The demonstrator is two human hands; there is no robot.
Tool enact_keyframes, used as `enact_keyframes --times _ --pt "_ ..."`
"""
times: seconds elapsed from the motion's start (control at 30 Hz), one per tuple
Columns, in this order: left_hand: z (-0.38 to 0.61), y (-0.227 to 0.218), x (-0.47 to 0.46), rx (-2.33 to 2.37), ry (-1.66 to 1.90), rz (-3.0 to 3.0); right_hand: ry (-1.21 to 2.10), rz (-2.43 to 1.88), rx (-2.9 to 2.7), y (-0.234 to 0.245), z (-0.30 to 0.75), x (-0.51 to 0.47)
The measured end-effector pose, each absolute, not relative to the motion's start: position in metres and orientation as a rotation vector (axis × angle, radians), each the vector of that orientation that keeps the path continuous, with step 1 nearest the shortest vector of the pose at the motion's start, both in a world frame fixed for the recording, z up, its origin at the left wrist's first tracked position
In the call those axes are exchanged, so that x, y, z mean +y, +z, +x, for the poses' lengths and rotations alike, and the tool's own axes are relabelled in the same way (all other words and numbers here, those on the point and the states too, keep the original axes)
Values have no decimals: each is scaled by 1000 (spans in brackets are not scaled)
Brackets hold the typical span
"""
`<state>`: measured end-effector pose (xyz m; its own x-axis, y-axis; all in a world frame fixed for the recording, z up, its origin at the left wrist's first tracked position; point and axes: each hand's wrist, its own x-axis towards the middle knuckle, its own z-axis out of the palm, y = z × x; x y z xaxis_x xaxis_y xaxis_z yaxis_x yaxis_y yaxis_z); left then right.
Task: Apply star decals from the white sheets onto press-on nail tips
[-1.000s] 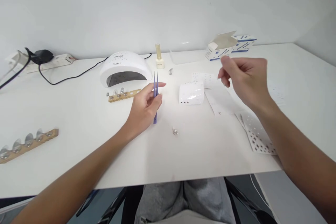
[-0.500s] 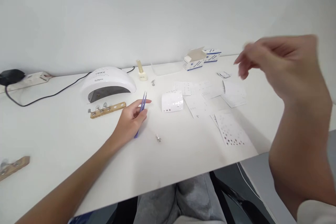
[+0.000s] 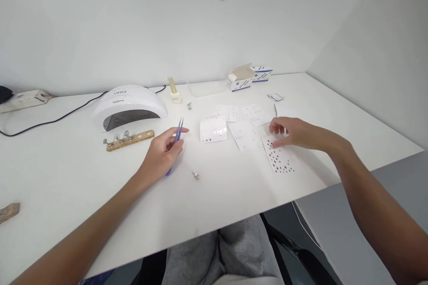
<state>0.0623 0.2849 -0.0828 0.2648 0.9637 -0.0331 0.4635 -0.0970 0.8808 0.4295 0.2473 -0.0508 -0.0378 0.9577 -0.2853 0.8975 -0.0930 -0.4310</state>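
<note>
My left hand point(image 3: 165, 153) rests on the white table, closed around blue-purple tweezers point(image 3: 179, 129) with their tips pointing up and away. Its index finger reaches out past them. My right hand point(image 3: 286, 132) is over a sheet of dark star stickers point(image 3: 281, 160), thumb touching it and fingers bent but apart from the thumb. A pale bit shows between thumb and fingers; I cannot tell what it is. A curled white sticker sheet point(image 3: 213, 130) stands between the hands. Nearer me lies a small silvery nail-tip piece point(image 3: 195, 175).
A white nail lamp point(image 3: 130, 100) stands at the left, with a wooden strip point(image 3: 130, 140) holding clear tips in front. Behind are a polish bottle point(image 3: 174, 91), an open carton point(image 3: 240, 78) and a second box point(image 3: 262, 74). More sticker sheets point(image 3: 242, 136) lie mid-table.
My right hand has come down from the air at the right onto the star sticker sheet, which has shifted slightly left and away. My left hand still holds the tweezers. The view has turned slightly right.
</note>
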Motion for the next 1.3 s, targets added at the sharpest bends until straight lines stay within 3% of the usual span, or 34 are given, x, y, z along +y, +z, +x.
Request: enact_keyframes --times 0.3,0.5,0.7,0.97,1.13,1.3 --pt "62 -84 285 1283 787 1734 449 -2295 -1968 -54 344 263" --pt "61 -83 286 1269 793 1690 623 -2194 -1935 -63 341 285" --pt "61 -83 284 1221 817 1645 541 -1975 -1763 -31 361 294" --pt "62 -83 283 1216 885 1632 1109 -1216 -1293 -25 313 307" --pt "59 -88 285 1255 995 1627 1512 -1133 -1104 -60 277 301" --pt "59 -94 283 1322 867 1740 1659 -1216 -1041 -87 271 290"
